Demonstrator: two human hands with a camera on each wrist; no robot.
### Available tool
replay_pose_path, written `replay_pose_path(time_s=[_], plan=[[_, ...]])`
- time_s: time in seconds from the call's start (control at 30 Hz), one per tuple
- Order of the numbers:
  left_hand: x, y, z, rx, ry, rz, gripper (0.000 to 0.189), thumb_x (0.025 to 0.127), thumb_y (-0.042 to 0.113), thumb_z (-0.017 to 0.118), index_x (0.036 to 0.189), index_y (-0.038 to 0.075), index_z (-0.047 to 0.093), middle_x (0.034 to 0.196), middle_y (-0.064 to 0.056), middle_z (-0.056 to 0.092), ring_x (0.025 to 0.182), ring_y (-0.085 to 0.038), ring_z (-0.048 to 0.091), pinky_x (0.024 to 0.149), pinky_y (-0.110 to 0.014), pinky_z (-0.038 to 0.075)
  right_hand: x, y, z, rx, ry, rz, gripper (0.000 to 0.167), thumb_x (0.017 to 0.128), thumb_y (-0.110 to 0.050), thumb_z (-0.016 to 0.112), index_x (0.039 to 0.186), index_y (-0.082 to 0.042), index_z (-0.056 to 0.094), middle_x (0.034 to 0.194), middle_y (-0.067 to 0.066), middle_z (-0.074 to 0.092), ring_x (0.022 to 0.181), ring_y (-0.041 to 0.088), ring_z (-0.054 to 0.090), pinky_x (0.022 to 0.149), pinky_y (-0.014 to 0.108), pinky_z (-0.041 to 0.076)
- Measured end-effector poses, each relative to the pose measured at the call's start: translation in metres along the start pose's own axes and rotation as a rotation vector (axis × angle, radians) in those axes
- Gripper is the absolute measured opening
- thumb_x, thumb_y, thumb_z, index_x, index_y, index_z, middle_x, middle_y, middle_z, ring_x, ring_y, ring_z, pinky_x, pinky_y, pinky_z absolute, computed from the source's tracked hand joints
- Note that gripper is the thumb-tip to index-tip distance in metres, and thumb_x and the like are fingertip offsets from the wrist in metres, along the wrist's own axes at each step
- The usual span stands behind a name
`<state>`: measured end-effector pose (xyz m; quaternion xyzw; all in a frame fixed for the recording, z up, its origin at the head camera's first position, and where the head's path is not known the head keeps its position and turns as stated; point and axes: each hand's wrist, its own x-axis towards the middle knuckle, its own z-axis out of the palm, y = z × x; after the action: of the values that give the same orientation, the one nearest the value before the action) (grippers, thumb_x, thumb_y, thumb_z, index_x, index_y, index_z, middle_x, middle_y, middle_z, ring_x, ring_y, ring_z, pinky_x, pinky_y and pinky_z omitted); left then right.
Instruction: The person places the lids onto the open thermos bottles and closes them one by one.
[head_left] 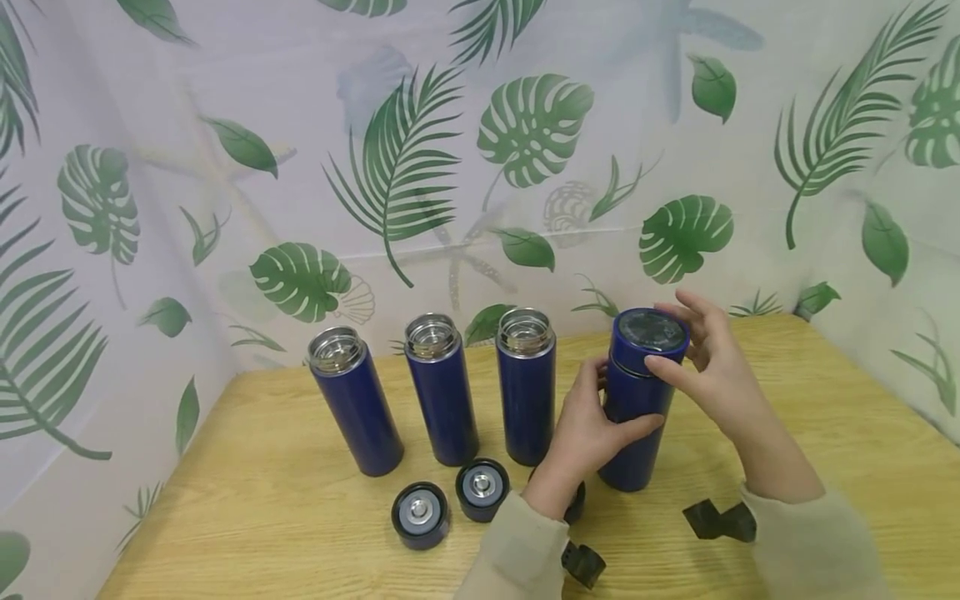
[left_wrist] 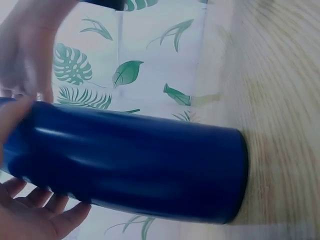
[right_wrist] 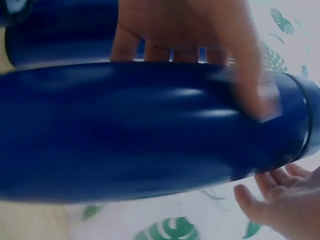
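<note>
At the right of the head view a dark blue thermos bottle (head_left: 633,450) stands upright on the table. Its lid (head_left: 651,329), with a dark glossy top, sits on it. My left hand (head_left: 592,429) grips the body just below the lid, thumb across the near face. Around the lid curves my right hand (head_left: 712,367), thumb at the front rim and fingers behind. In the left wrist view the bottle (left_wrist: 140,162) lies sideways across the picture, with left fingers (left_wrist: 60,215) along its side. The right wrist view shows right fingertips (right_wrist: 275,182) beside the bottle near its lid seam.
Three lidless blue bottles stand in a row to the left: one leftmost (head_left: 360,417), one middle (head_left: 444,408), one nearest (head_left: 527,400). Upturned lids (head_left: 420,515) (head_left: 482,490) lie before them; another is partly behind my left wrist. A leaf-print cloth (head_left: 450,208) hangs behind the table (head_left: 300,533).
</note>
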<state>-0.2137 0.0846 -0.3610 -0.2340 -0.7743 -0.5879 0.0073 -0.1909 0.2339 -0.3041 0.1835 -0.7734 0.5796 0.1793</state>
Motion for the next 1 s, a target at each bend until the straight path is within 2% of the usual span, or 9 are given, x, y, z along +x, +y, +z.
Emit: replay_pose_path(time_s=[0.07, 0.17, 0.3, 0.43, 0.53, 0.7, 0.8, 0.93, 1.0], plan=[[0.001, 0.000, 0.000, -0.071, -0.002, -0.036, 0.060, 0.072, 0.032, 0.074, 0.121, 0.021, 0.041, 0.113, 0.012, 0.047, 0.105, -0.004, 0.045, 0.084, -0.028, 0.041, -0.001, 0.005, -0.001, 0.143, -0.035, -0.025, 0.067, 0.083, 0.008, 0.052, 0.137, 0.000, 0.013, 0.130, 0.004, 0.035, 0.109, 0.003, 0.041, 0.086, 0.013, 0.035], [0.002, -0.001, 0.000, -0.136, 0.002, -0.077, 0.054, 0.073, 0.032, 0.073, 0.118, 0.022, 0.045, 0.110, 0.015, 0.049, 0.104, -0.003, 0.045, 0.086, -0.031, 0.040, -0.002, 0.010, -0.002, 0.300, -0.083, -0.060, 0.061, 0.083, 0.013, 0.047, 0.136, -0.002, 0.019, 0.128, -0.002, 0.036, 0.106, 0.006, 0.047, 0.082, 0.015, 0.041], [0.002, -0.004, 0.000, -0.130, 0.010, -0.109, 0.051, 0.073, 0.033, 0.073, 0.117, 0.020, 0.050, 0.108, 0.013, 0.053, 0.102, -0.003, 0.048, 0.087, -0.033, 0.040, -0.001, 0.011, -0.002, 0.342, -0.101, -0.060, 0.060, 0.083, 0.013, 0.047, 0.135, -0.005, 0.024, 0.124, -0.001, 0.043, 0.103, 0.009, 0.051, 0.080, 0.018, 0.043], [0.002, -0.005, 0.000, -0.127, 0.007, -0.146, 0.049, 0.073, 0.034, 0.072, 0.116, 0.019, 0.053, 0.107, 0.011, 0.054, 0.100, -0.006, 0.050, 0.080, -0.030, 0.044, -0.001, 0.010, -0.002, 0.311, -0.101, -0.023, 0.060, 0.083, 0.011, 0.049, 0.136, -0.003, 0.025, 0.115, -0.002, 0.050, 0.099, 0.009, 0.053, 0.079, 0.018, 0.043], [0.003, -0.006, -0.001, -0.132, 0.001, -0.159, 0.048, 0.074, 0.035, 0.071, 0.116, 0.020, 0.053, 0.108, 0.010, 0.054, 0.101, -0.008, 0.050, 0.078, -0.029, 0.044, -0.001, 0.009, -0.002, 0.294, -0.107, -0.009, 0.058, 0.083, 0.010, 0.050, 0.135, -0.007, 0.029, 0.114, -0.001, 0.051, 0.100, 0.009, 0.052, 0.080, 0.018, 0.043], [0.003, -0.006, -0.001, -0.133, -0.003, -0.157, 0.049, 0.074, 0.035, 0.071, 0.116, 0.020, 0.053, 0.110, 0.010, 0.054, 0.102, -0.008, 0.050, 0.079, -0.030, 0.044, 0.000, 0.006, -0.001, 0.269, -0.086, 0.006, 0.056, 0.083, 0.009, 0.053, 0.132, -0.009, 0.033, 0.113, -0.002, 0.051, 0.099, 0.009, 0.052, 0.079, 0.018, 0.043], [0.003, -0.006, -0.001, -0.130, -0.003, -0.156, 0.049, 0.074, 0.035, 0.071, 0.116, 0.020, 0.053, 0.110, 0.011, 0.054, 0.102, -0.008, 0.050, 0.079, -0.030, 0.044, 0.000, 0.005, 0.001, 0.244, -0.053, 0.043, 0.057, 0.082, 0.007, 0.056, 0.131, -0.007, 0.032, 0.112, -0.002, 0.049, 0.096, 0.007, 0.053, 0.077, 0.017, 0.044], [0.002, -0.006, -0.001, -0.122, -0.002, -0.158, 0.048, 0.074, 0.035, 0.071, 0.117, 0.021, 0.053, 0.110, 0.011, 0.054, 0.103, -0.008, 0.050, 0.079, -0.031, 0.044, -0.001, 0.001, 0.007, 0.088, 0.012, 0.120, 0.064, 0.080, 0.000, 0.062, 0.132, -0.002, 0.024, 0.114, 0.006, 0.045, 0.093, 0.007, 0.053, 0.072, 0.016, 0.045], [0.002, -0.006, -0.001, -0.115, -0.001, -0.156, 0.048, 0.074, 0.035, 0.071, 0.116, 0.021, 0.053, 0.110, 0.011, 0.054, 0.103, -0.009, 0.050, 0.079, -0.031, 0.044, -0.001, -0.001, 0.010, -0.030, 0.044, 0.155, 0.071, 0.080, -0.006, 0.065, 0.134, -0.001, 0.019, 0.118, 0.012, 0.041, 0.097, 0.013, 0.051, 0.073, 0.019, 0.046]])
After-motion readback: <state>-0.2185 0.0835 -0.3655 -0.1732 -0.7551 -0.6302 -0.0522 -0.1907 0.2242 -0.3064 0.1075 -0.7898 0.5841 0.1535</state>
